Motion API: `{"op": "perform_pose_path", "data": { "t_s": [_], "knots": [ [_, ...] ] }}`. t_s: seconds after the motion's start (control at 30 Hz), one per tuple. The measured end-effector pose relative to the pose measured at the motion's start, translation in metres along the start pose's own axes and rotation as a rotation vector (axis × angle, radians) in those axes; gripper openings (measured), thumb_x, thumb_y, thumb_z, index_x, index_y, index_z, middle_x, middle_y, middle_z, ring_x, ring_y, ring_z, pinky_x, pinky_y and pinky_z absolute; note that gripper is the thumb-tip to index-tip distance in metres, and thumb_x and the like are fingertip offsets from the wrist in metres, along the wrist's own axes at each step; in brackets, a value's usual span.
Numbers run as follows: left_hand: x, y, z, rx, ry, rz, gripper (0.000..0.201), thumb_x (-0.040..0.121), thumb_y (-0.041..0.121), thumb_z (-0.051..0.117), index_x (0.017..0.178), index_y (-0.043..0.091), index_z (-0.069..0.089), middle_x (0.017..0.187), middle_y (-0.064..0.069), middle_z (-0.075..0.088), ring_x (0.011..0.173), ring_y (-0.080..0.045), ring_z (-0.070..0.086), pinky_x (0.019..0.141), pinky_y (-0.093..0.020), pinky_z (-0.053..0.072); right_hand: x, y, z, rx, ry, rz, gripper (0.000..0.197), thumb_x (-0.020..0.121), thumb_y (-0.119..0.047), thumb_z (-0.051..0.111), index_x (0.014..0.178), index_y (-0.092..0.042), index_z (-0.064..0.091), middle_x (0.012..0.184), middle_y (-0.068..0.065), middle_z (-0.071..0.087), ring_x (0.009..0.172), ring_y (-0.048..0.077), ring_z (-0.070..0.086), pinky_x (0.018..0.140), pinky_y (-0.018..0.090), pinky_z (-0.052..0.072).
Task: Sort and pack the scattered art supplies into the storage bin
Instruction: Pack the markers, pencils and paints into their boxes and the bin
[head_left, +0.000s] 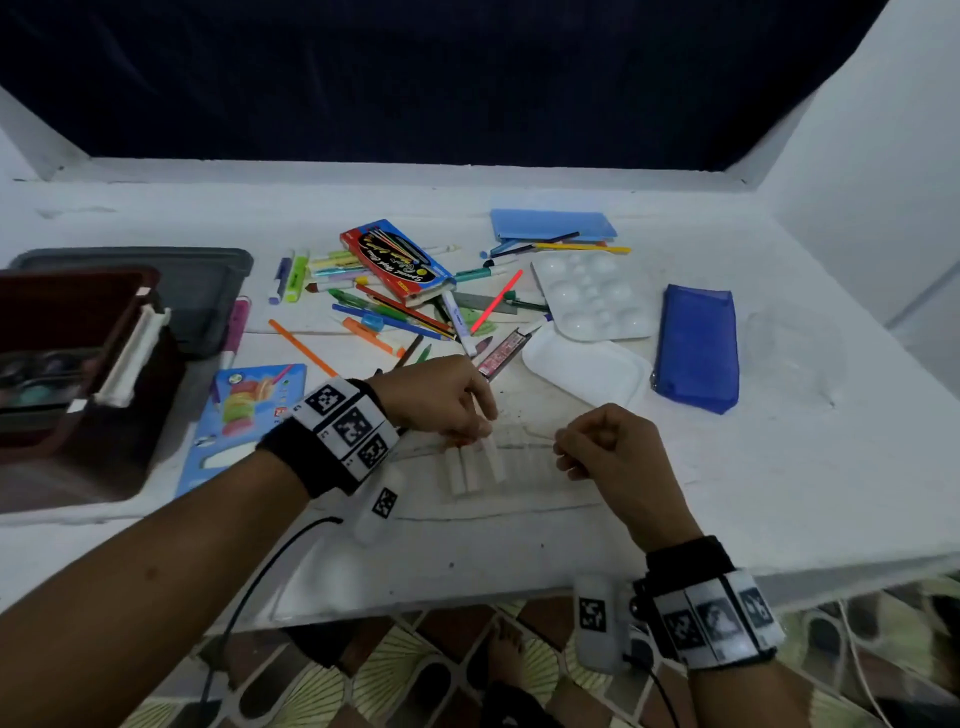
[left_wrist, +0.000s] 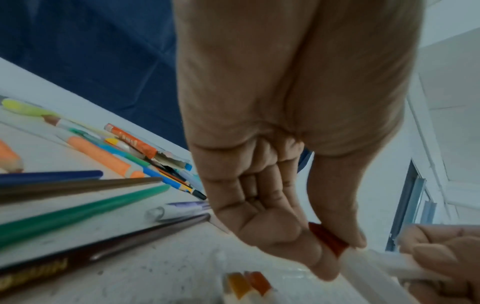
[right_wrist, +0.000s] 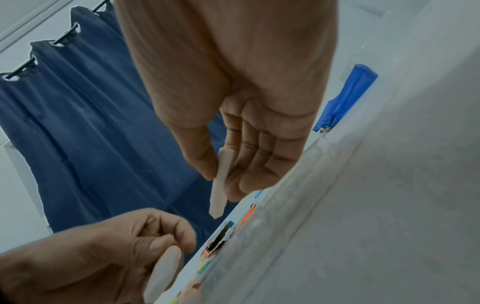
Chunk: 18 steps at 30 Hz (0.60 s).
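Observation:
A row of white-wrapped crayons (head_left: 470, 467) lies on the white table in front of me. My left hand (head_left: 480, 431) reaches down onto the row's far end. In the left wrist view this left hand (left_wrist: 337, 253) pinches a red-tipped crayon (left_wrist: 328, 239) between thumb and fingers, beside yellow and orange tips (left_wrist: 246, 284). My right hand (head_left: 563, 452) is curled just right of the row. In the right wrist view this right hand (right_wrist: 223, 181) pinches a thin pale flat strip (right_wrist: 221, 185). The dark red storage bin (head_left: 78, 364) stands at the far left with paint pots inside.
A heap of pens, pencils and markers (head_left: 395, 306) and a red pencil box (head_left: 397, 260) lie behind my hands. A white palette (head_left: 592, 296), white tray (head_left: 587, 364) and blue pouch (head_left: 696, 348) sit to the right. A blue booklet (head_left: 244, 415) lies beside the bin.

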<state>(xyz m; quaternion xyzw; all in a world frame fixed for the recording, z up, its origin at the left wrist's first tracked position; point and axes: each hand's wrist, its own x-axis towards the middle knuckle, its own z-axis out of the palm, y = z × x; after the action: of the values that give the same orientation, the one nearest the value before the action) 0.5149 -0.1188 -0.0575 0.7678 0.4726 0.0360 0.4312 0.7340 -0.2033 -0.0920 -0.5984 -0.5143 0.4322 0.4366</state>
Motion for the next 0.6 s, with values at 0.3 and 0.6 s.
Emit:
{"op": "perform_pose_path", "data": {
  "t_s": [0.3, 0.6],
  "knots": [
    [0.004, 0.013, 0.013, 0.176, 0.023, -0.054, 0.012, 0.086, 0.014, 0.071, 0.089, 0.003, 0.077, 0.068, -0.003, 0.071, 0.053, -0.006, 0.061, 0.05, -0.015, 0.046, -0.013, 0.011, 0.007, -0.094, 0.07, -0.003, 0.012, 0.084, -0.013, 0.072, 0.082, -0.005, 0.064, 0.07, 0.009, 0.072, 0.064, 0.022, 0.069, 0.068, 0.043, 0.057],
    [0.006, 0.012, 0.02, 0.346, 0.171, -0.087, 0.012, 0.078, 0.024, 0.079, 0.084, 0.015, 0.074, 0.075, 0.011, 0.058, 0.068, -0.002, 0.054, 0.06, -0.02, 0.041, -0.012, 0.013, 0.006, -0.123, 0.086, 0.008, 0.011, 0.084, -0.016, 0.072, 0.082, -0.01, 0.063, 0.072, 0.005, 0.073, 0.064, 0.018, 0.07, 0.062, 0.031, 0.05]
  ]
}}
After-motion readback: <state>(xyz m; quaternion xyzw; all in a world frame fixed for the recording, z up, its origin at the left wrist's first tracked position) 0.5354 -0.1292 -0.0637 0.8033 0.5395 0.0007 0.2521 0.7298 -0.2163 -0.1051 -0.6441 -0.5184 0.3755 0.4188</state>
